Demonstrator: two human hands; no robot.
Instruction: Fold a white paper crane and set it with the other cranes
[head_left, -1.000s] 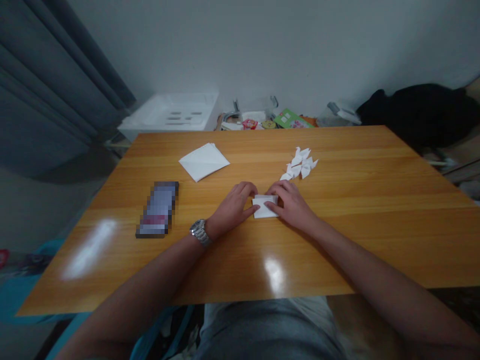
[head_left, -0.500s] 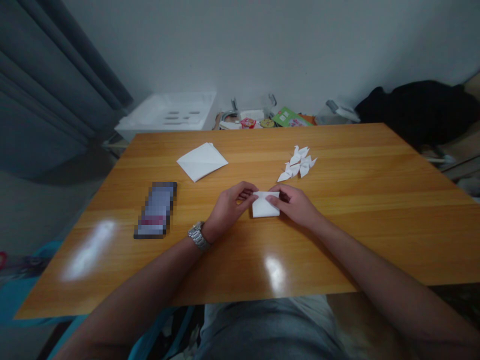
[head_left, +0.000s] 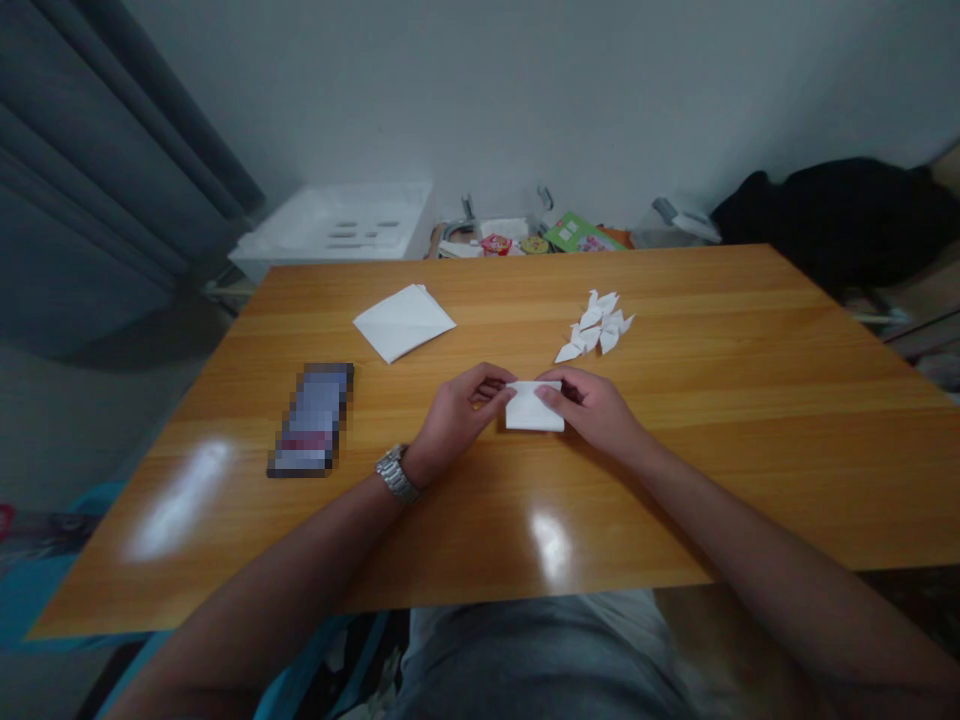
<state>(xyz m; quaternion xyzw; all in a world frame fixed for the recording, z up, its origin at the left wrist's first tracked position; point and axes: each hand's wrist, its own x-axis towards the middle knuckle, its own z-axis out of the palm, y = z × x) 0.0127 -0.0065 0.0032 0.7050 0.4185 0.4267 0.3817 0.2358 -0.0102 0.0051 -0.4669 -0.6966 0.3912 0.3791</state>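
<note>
A small folded piece of white paper [head_left: 534, 412] is held between my two hands, just above the middle of the wooden table. My left hand [head_left: 471, 402], with a metal watch on its wrist, pinches the paper's upper left corner between thumb and fingers. On the other side, my right hand [head_left: 592, 405] grips the upper right corner, its thumb lying on the paper's face. The fingertips behind the paper are hidden. Beyond my right hand lies a cluster of several folded white paper birds [head_left: 600, 325].
Larger folded white paper [head_left: 405, 322] rests at the back left of the table [head_left: 675, 400]. A blurred-out phone [head_left: 312, 420] lies left of my left hand. Behind the far edge stand a white foam box [head_left: 330, 220] and a green booklet [head_left: 581, 235]. Black cloth [head_left: 840, 220] is at the right.
The small paper has shifted slightly to the right and up, and its lower edge sits a little higher. Both hands keep their grip; the right hand has moved very slightly right.
</note>
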